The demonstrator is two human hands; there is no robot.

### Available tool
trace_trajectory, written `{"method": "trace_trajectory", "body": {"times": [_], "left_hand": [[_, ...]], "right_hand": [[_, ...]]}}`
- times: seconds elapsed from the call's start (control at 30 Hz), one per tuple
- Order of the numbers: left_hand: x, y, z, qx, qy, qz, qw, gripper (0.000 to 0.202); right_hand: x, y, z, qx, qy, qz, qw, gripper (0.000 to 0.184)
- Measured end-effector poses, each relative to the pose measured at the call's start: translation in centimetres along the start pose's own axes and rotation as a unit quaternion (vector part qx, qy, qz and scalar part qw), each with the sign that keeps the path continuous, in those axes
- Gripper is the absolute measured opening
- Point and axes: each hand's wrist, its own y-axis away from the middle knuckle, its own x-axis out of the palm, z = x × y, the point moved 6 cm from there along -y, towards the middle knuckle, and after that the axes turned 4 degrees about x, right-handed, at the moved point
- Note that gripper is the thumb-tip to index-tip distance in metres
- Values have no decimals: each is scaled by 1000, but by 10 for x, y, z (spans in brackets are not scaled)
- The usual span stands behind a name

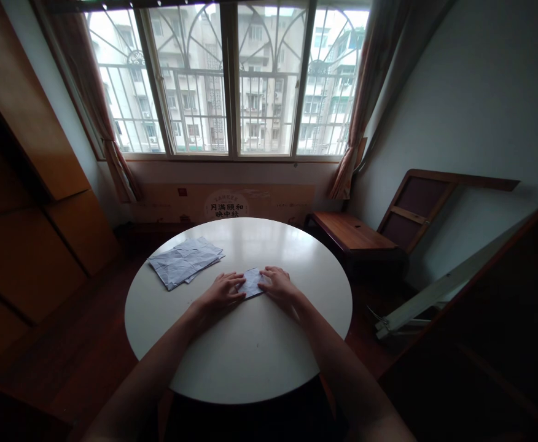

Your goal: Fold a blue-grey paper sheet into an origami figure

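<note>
A small folded sheet of paper [251,285], pale blue-grey, lies flat near the middle of the round white table. On its left edge rest the fingers of my left hand [223,289], stretched out and slightly apart. My right hand [276,283] touches the paper from the right, its fingers likewise extended and covering that edge. Neither hand grips the sheet. Farther left on the table is a loose stack of larger creased paper sheets [186,261], apart from both hands.
The round white table [250,362] stands before a barred window [260,92]. Behind it is a long printed box [260,199] with Chinese characters. To the right are a low wooden bench [352,232] and a leaning wooden frame [414,212]; wooden cabinets [75,227] line the left.
</note>
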Motion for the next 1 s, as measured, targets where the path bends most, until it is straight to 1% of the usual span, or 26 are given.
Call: {"method": "trace_trajectory", "body": {"times": [0.43,1.0], "left_hand": [[-1,0,-1,2,2,-3,1000,58],[3,0,2,-1,-7,-1,1000,58]], "right_hand": [[-2,1,2,3,-10,-1,1000,57],[-2,2,2,2,-9,-1,1000,55]]}}
